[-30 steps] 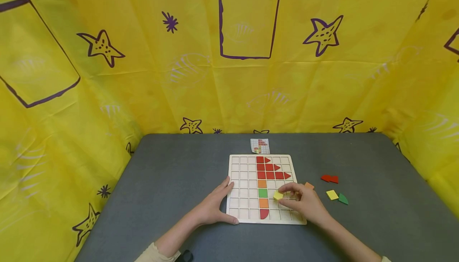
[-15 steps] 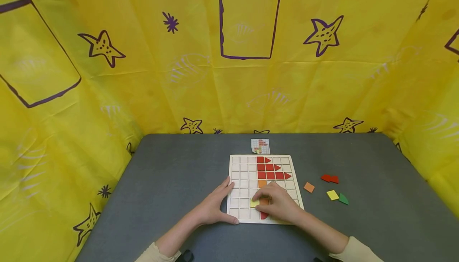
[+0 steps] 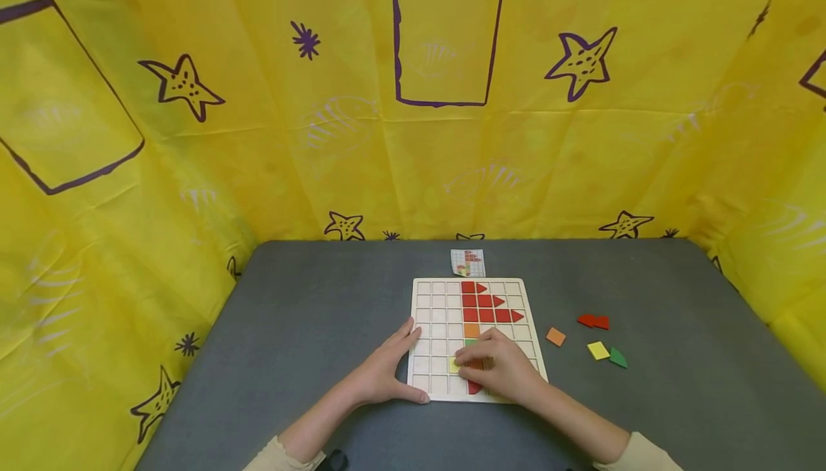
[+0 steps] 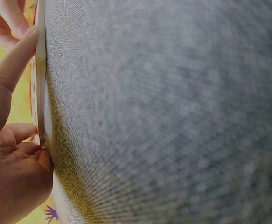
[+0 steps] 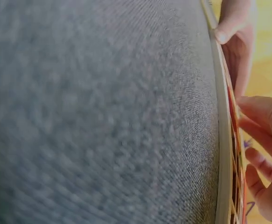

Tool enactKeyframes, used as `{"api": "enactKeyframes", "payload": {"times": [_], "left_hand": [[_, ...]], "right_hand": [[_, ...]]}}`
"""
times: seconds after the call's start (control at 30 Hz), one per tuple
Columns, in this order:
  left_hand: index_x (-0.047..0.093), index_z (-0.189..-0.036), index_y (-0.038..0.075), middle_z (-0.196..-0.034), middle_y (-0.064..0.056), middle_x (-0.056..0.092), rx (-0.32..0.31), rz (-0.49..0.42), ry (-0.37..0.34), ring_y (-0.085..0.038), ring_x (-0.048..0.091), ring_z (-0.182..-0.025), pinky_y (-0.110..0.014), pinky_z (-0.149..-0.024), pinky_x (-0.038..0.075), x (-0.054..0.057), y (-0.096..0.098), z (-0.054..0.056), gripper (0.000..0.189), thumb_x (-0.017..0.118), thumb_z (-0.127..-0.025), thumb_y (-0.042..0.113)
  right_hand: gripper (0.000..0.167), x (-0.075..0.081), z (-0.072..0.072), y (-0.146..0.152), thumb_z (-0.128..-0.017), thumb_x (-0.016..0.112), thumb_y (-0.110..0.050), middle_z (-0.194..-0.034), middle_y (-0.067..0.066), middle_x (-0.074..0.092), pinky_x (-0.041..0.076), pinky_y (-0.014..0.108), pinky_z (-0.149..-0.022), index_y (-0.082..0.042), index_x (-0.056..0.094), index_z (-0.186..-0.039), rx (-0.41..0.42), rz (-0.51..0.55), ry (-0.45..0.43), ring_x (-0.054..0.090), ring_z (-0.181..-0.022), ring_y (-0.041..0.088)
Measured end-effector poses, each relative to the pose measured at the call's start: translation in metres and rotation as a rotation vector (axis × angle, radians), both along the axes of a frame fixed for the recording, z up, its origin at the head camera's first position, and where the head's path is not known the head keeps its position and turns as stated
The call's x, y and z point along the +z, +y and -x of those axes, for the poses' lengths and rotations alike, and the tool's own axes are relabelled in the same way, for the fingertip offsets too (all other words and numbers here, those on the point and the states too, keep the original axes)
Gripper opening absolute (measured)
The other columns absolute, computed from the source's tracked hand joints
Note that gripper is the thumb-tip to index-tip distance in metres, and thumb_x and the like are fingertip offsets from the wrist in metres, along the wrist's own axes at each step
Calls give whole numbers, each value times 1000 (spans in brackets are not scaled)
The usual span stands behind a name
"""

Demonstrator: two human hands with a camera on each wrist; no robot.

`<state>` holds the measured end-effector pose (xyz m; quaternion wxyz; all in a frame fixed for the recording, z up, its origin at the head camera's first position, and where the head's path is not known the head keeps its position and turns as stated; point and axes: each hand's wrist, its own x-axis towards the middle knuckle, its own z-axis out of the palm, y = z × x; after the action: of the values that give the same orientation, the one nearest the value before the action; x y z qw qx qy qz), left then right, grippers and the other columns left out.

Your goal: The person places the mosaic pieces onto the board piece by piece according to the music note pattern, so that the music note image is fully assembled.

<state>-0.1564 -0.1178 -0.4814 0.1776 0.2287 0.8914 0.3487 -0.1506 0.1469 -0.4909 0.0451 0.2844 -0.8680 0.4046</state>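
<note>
One yellow tile (image 3: pixel 454 365) is pinched by the right hand (image 3: pixel 503 368) at the near half of the board (image 3: pixel 439 347) — whose left edge is touched by the left hand (image 3: pixel 383 370), thumb and fingers spread apart.

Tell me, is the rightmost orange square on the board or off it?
Off: the orange square lies on the table, a visible gap separating it from the board.

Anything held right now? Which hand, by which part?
Left hand: board, by its left and near edges. Right hand: at right side of yellow tile on board; pinched or merely touched, can't tell.
</note>
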Motion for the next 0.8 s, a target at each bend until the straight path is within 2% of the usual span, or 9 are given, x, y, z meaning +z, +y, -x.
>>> {"api": "enactKeyframes", "payload": {"times": [0.23, 0.37, 0.57, 0.7, 0.8], "left_hand": [[25, -154, 5, -162, -13, 10, 4, -3, -6, -31, 14, -147, -56, -111, 24, 0, 1, 0, 114, 88, -68, 44], [25, -154, 6, -162, -13, 10, 10, 1, -7, -32, 15, -147, -56, -110, 24, 1, 1, 0, 114, 88, -68, 44], [25, -155, 7, -163, -12, 10, 7, 3, 0, -32, 15, -147, -56, -110, 25, 0, 0, 1, 114, 88, -68, 45], [25, -155, 6, -162, -13, 9, 2, 4, 1, -32, 14, -147, -56, -111, 24, -1, -1, 1, 114, 88, -68, 45], [24, -155, 6, -162, -13, 9, -1, 5, -6, -32, 14, -147, -55, -111, 24, 0, 0, 2, 114, 87, -68, 45]], "right_hand": [[17, 6, -4, 20, -81, 81, -28, -92, -12, 67, 44, 25, -67, -24, 77, -98, -157, 81, -281, 53, -80, 11], [20, 8, -6, 37, -81, 81, -28, -97, -9, 69, 45, 25, -66, -21, 76, -99, -219, 124, -363, 55, -79, 14], [21, 9, -13, 70, -80, 82, -27, -82, -3, 62, 40, 24, -58, -19, 75, -97, -314, 114, -332, 49, -70, 14], [21, 10, -16, 97, -79, 82, -30, -92, -3, 67, 43, 24, -63, -22, 75, -97, -415, 27, -253, 53, -78, 12], [23, 12, -19, 119, -80, 81, -36, -101, -5, 70, 43, 28, -69, -24, 74, -98, -499, -66, -197, 54, -86, 13]]}}
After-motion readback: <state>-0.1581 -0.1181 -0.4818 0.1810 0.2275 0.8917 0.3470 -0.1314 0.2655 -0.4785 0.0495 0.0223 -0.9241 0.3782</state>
